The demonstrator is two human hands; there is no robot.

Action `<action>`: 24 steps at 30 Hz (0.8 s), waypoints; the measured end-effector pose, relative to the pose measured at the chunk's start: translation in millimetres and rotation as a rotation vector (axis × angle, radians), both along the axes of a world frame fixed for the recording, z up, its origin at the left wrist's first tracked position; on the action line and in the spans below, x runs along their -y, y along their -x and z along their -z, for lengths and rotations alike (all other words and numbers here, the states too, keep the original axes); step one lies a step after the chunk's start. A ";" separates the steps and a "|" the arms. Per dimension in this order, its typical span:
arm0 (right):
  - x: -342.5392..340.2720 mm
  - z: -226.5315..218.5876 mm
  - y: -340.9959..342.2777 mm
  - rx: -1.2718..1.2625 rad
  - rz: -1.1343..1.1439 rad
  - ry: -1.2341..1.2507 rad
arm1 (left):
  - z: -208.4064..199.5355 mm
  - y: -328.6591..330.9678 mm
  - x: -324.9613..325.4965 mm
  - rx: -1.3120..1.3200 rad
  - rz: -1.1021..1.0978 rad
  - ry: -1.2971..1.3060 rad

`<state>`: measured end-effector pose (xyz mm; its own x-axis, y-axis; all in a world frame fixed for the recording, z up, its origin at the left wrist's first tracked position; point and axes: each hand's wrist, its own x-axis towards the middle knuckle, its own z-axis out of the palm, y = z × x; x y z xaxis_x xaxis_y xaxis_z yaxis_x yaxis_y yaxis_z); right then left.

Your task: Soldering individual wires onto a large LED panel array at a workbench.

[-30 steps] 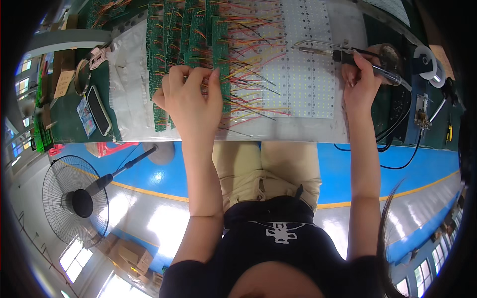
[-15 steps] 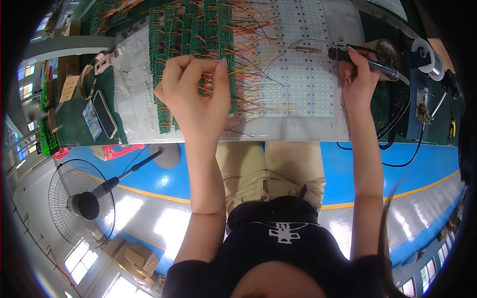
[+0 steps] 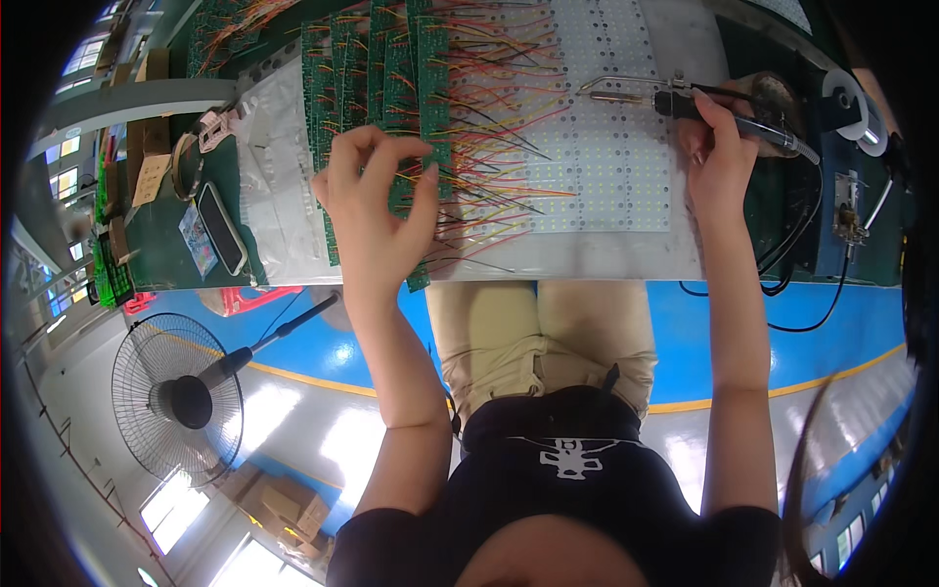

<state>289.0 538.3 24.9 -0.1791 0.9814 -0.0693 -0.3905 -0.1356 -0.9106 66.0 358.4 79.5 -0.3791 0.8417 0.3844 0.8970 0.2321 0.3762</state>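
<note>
My left hand (image 3: 377, 220) hovers at the near part of a row of long green circuit boards (image 3: 433, 83), thumb and forefinger apart with nothing seen between them. Red, yellow and black wires (image 3: 504, 132) stick out from the boards to the right. They lie over white sheets dotted with small LEDs (image 3: 616, 161). In my right hand (image 3: 724, 161) is a soldering iron (image 3: 675, 105), held level with its tip pointing left above the LED sheets. A thin bent metal tube (image 3: 626, 81) runs along the iron. My palm hides part of the boards beneath it.
A phone (image 3: 222, 228) and a small colourful packet (image 3: 198, 240) lie at the left of the bench. On the right stand a solder spool (image 3: 843, 110) and a round holder (image 3: 780, 103), with black cable (image 3: 807, 225) trailing. A fan (image 3: 186, 401) stands on the floor.
My left thumb and forefinger have parted, and the hand has dropped slightly nearer. The rightmost board now reaches past the bench's near edge. My right hand still holds the iron.
</note>
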 end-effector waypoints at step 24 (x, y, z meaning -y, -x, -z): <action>-0.5 1.0 -0.7 -0.012 -0.021 -0.013 | 0.6 -15.1 -1.4 -0.050 0.159 0.231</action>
